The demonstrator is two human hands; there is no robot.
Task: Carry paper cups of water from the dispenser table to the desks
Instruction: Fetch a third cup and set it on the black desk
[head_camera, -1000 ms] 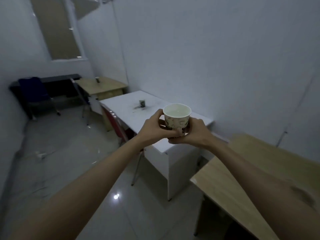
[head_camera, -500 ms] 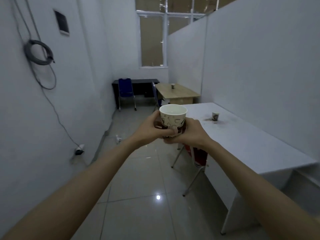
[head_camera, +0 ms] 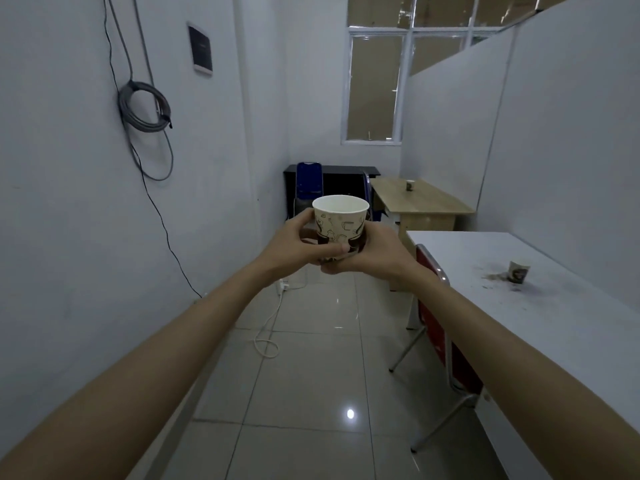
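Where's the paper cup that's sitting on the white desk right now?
In the head view, the paper cup stands upright on the white desk at the right, near the partition wall, beside a dirty smudge and beyond the red chair.

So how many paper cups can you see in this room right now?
3. One paper cup is held in both hands, one stands on the white desk, one on the wooden desk farther back. Others may be out of view.

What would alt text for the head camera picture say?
Both hands, left and right, hold a paper cup upright above a tiled floor. To the right, a white desk and a wooden desk each carry a cup.
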